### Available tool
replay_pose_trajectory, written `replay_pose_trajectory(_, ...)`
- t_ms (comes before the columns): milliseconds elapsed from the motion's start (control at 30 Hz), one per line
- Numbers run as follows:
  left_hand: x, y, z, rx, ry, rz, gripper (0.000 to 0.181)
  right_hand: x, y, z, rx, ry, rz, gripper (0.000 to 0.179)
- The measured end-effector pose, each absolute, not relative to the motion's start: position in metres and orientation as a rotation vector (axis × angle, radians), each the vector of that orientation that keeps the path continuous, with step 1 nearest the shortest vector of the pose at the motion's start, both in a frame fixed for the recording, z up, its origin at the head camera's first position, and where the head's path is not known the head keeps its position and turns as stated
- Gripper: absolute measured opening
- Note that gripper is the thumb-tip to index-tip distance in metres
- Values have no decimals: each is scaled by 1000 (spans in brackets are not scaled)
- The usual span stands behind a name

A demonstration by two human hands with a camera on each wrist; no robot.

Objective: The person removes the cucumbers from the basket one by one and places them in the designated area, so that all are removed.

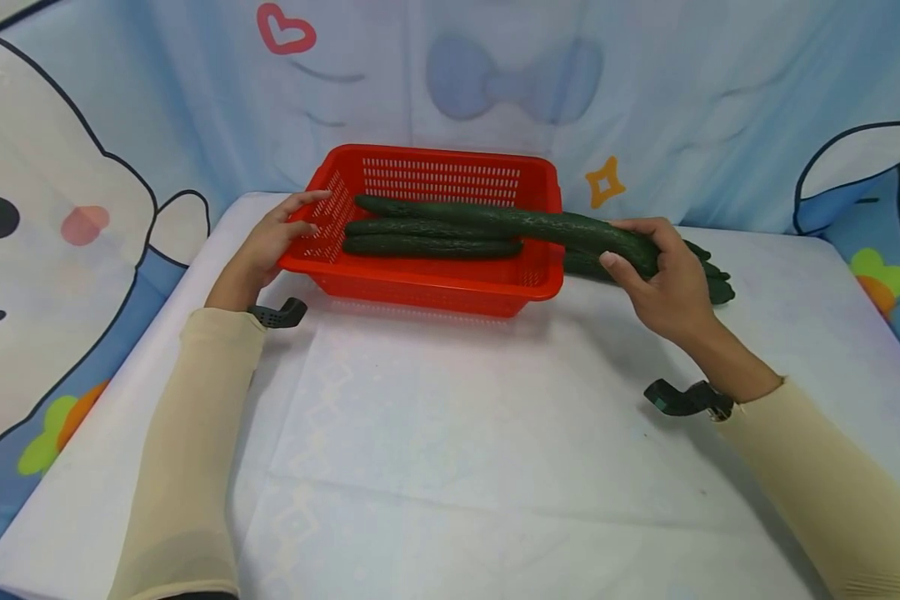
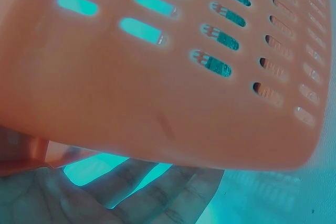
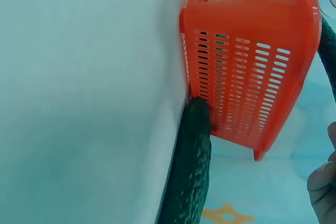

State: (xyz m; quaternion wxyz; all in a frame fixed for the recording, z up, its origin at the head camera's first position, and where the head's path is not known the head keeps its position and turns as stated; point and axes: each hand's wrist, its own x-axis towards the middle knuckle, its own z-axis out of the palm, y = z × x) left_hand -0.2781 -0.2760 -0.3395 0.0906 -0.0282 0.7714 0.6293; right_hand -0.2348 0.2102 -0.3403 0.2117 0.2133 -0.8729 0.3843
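A red plastic basket [image 1: 427, 292] with slotted walls stands at the back of the table. My left hand [image 1: 266, 246] holds its left rim; in the left wrist view, fingers [image 2: 178, 192] show beneath the basket's edge. Inside lie two dark green cucumbers [image 1: 431, 246], side by side. With thumb and fingers, my right hand [image 1: 671, 287] grips one end of a long cucumber [image 1: 555, 223], whose far end reaches over the basket above those two. Beneath that hand, more cucumbers [image 1: 720, 287] lie on the table, partly hidden; one cucumber [image 3: 189, 166] appears close up beside the basket in the right wrist view.
A white cloth covers the table [image 1: 450, 450]. Behind it hangs a light blue printed curtain [image 1: 682, 75], close to the basket's back. Dark wrist-worn devices [image 1: 686, 398] stick out from both wrists.
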Motion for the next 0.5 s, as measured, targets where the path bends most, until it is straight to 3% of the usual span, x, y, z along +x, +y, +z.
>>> replay_pose_trajectory(500,-279,-275,-341,-94,2300,1862,52,-219,242,-342,613,-2445,1077,45)
